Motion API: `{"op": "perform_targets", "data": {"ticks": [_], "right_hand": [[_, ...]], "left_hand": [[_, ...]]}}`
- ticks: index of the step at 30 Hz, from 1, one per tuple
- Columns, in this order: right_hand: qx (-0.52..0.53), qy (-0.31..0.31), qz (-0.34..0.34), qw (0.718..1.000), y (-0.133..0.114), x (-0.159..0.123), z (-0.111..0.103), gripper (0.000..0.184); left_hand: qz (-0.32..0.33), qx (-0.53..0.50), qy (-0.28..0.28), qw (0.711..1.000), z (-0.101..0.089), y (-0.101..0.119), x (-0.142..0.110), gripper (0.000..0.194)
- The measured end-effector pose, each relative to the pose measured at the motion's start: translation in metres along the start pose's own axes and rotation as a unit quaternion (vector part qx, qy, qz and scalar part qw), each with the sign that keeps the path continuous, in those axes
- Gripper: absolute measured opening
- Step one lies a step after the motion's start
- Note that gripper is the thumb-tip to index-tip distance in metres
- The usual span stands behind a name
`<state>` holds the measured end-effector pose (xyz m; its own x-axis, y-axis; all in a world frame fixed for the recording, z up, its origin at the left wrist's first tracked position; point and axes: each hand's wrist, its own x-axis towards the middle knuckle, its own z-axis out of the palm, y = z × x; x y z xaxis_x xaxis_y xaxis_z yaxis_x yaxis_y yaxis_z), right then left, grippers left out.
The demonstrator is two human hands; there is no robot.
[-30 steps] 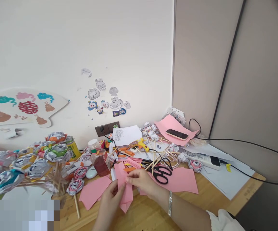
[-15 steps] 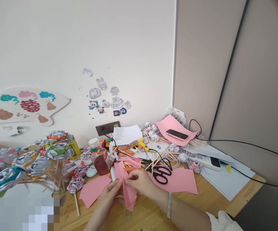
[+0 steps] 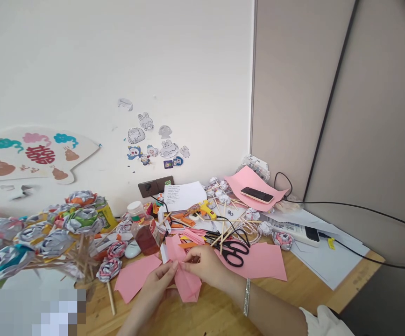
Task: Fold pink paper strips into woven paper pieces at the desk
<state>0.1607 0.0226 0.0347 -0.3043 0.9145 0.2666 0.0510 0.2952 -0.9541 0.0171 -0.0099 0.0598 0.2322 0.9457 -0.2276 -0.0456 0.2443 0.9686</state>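
Observation:
Low in the middle of the view, both hands work a folded pink paper piece [image 3: 187, 285] just above the wooden desk [image 3: 219, 312]. My left hand [image 3: 156, 284] pinches its upper left edge with the fingers closed. My right hand [image 3: 204, 263], a bracelet on its wrist, pinches the top of the same fold from the right. The lower part of the paper hangs below the fingers. Flat pink sheets [image 3: 134, 276] lie on the desk to the left, and another pink sheet [image 3: 263, 263] to the right.
Black scissors [image 3: 233, 253] lie just beyond my right hand among wooden sticks. A red-brown bottle [image 3: 145, 232], a yellow glue gun [image 3: 207, 209], a phone [image 3: 257, 195] on pink paper, paper roses [image 3: 48, 233] at the left, cables and a power strip [image 3: 298, 231] crowd the desk.
The folded pink piece has been turned and spread wider under my fingers. Both hands stay pinched on it at nearly the same spot.

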Motion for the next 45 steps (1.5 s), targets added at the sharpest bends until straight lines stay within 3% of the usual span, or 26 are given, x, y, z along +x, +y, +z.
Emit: {"op": "perform_targets", "data": {"ticks": [8, 16, 26, 37, 45], "right_hand": [[0.087, -0.016, 0.054, 0.995, -0.001, 0.002, -0.002, 0.025], [0.025, 0.005, 0.031, 0.999, 0.01, 0.005, 0.001, 0.018], [0.037, -0.005, 0.039, 0.999, 0.012, 0.006, 0.0, 0.018], [0.097, -0.039, 0.089, 0.991, -0.003, 0.001, -0.006, 0.019], [0.078, -0.017, 0.088, 0.993, 0.003, 0.001, 0.0, 0.018]], "left_hand": [[0.015, 0.006, 0.024, 1.0, -0.002, -0.006, 0.006, 0.026], [-0.008, -0.09, -0.004, 0.996, 0.005, 0.002, -0.002, 0.039], [0.02, -0.035, 0.026, 0.999, 0.003, -0.006, 0.004, 0.023], [0.009, 0.019, 0.024, 0.999, -0.011, -0.01, 0.01, 0.024], [-0.006, 0.059, 0.038, 0.998, -0.008, -0.003, 0.007, 0.027]]}}
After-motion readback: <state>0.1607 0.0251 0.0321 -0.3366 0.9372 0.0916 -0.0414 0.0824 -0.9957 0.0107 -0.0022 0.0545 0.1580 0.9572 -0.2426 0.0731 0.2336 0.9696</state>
